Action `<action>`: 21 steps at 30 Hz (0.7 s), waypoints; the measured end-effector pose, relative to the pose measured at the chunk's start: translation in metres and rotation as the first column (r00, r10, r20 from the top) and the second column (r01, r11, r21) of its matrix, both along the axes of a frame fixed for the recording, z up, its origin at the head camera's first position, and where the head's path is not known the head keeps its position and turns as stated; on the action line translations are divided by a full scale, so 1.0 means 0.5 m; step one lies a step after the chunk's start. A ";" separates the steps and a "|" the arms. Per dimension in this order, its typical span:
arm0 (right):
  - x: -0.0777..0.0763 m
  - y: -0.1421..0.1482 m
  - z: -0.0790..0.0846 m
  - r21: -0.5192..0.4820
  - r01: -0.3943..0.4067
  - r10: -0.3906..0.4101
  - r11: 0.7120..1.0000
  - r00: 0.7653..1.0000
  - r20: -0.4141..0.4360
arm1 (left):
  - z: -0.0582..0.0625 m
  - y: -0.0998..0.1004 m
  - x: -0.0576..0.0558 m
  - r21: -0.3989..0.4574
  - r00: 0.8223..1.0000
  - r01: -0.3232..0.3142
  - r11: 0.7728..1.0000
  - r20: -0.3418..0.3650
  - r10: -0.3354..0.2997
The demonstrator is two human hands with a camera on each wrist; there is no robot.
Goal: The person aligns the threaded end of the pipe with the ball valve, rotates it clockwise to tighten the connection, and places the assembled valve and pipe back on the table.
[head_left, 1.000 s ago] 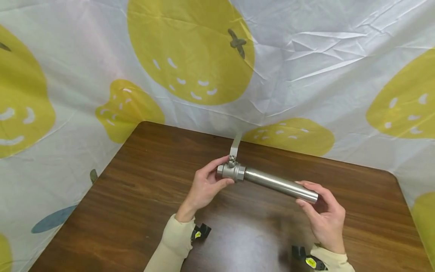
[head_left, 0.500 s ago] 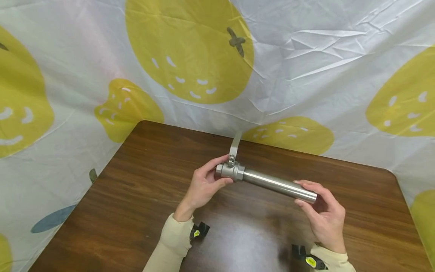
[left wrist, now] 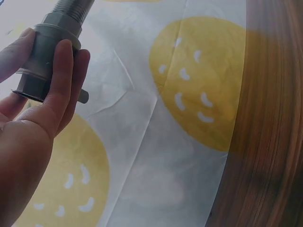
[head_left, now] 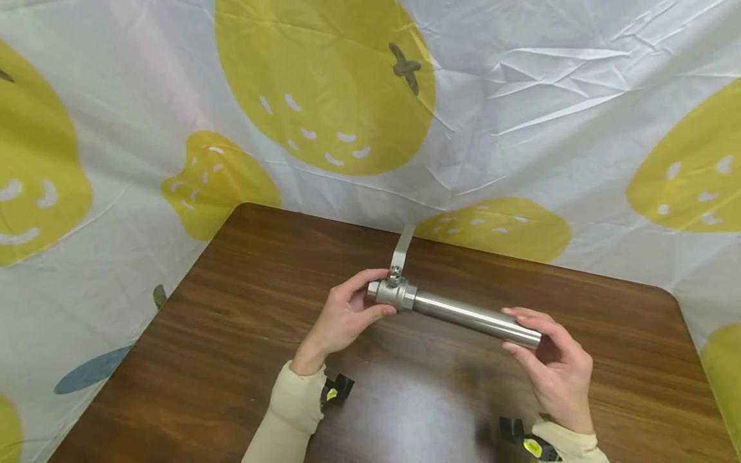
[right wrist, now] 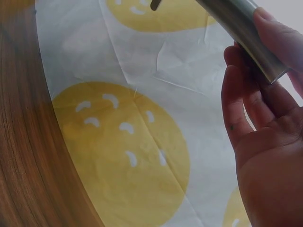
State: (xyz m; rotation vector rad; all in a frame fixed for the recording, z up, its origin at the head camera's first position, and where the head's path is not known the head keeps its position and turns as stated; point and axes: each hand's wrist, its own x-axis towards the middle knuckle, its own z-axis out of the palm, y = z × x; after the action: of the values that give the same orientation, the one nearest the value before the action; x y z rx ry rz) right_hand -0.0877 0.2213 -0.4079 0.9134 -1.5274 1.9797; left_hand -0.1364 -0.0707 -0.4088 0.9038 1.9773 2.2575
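Note:
A silver ball valve (head_left: 392, 293) with a flat lever handle (head_left: 402, 249) is held up over the table. My left hand (head_left: 344, 315) grips the valve body, thumb below and fingers on the far side. A shiny metal pipe (head_left: 469, 315) runs from the valve's right end, sloping down to the right. My right hand (head_left: 558, 366) holds the pipe's free end between thumb and fingers. In the left wrist view, screw threads (left wrist: 71, 10) show where the pipe meets the valve's hex collar. The right wrist view shows the pipe (right wrist: 248, 35) resting across my curled fingers.
Below is a brown wooden table (head_left: 231, 308) with rounded far corners. A white cloth (head_left: 521, 128) printed with yellow fruit hangs behind it and along the sides. Both wrists wear black straps with small black camera mounts (head_left: 344, 386).
Both hands keep their holds on the valve and pipe. They have barely shifted; the left wrist has drifted slightly left.

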 end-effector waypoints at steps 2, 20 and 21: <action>0.001 -0.002 0.000 -0.008 -0.009 0.009 1.000 1.000 -0.005 | 0.001 -0.002 0.001 -0.011 1.000 0.009 1.000 -0.004 -0.009; 0.001 0.005 -0.007 0.064 0.066 -0.072 0.996 0.994 0.085 | 0.007 -0.005 0.002 -0.025 0.998 0.002 1.000 -0.064 -0.004; 0.001 0.005 -0.006 0.074 0.075 -0.082 0.994 0.992 0.094 | 0.006 -0.005 0.002 -0.022 0.998 0.000 1.000 -0.065 -0.001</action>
State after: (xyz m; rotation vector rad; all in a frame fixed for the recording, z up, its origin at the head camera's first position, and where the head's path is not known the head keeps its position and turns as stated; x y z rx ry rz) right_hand -0.0874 0.2239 -0.4110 0.7823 -1.6707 1.9510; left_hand -0.1352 -0.0731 -0.4058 0.9876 2.0232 2.2289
